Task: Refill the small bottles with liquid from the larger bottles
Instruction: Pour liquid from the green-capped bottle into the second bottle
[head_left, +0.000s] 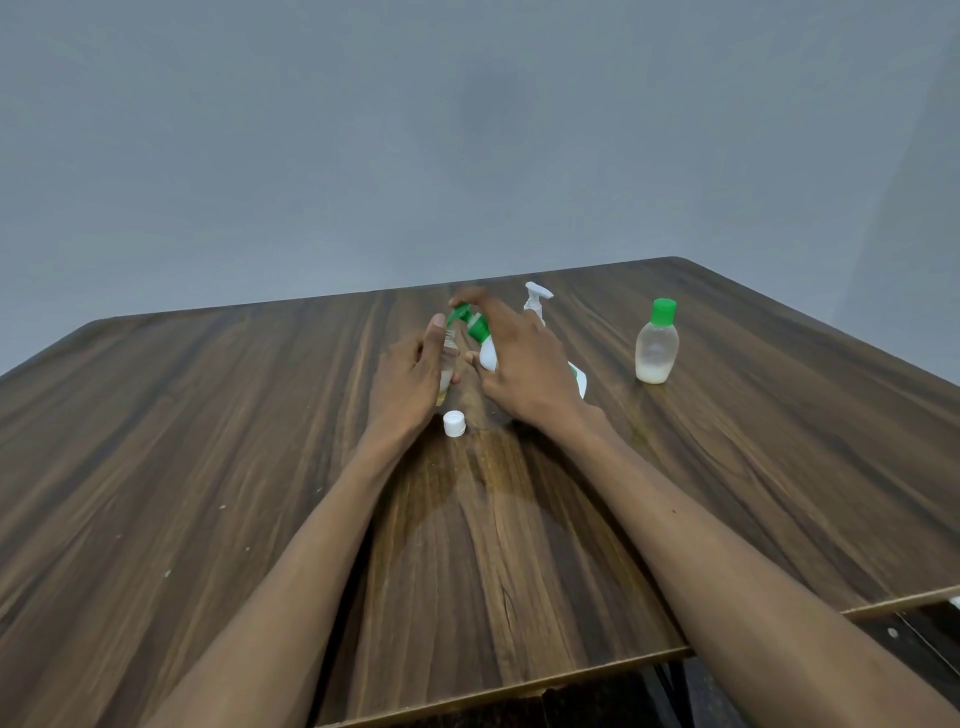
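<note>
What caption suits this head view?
Left hand steadies a small bottle while right hand tilts a green-pump bottle into it.

The left hand (410, 371) covers most of the small clear bottle (448, 364), so its fill level cannot be told. The right hand (524, 358) hides the middle of the white pump bottle (487, 353); its fingers (467, 296) are motion-blurred. The counter (208, 467) runs off the frame's left and right edges.

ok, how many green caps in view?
2. One on the small clear plastic bottle standing at right; one on the white pump bottle tilted in the right hand. Hands may hide more.
</note>
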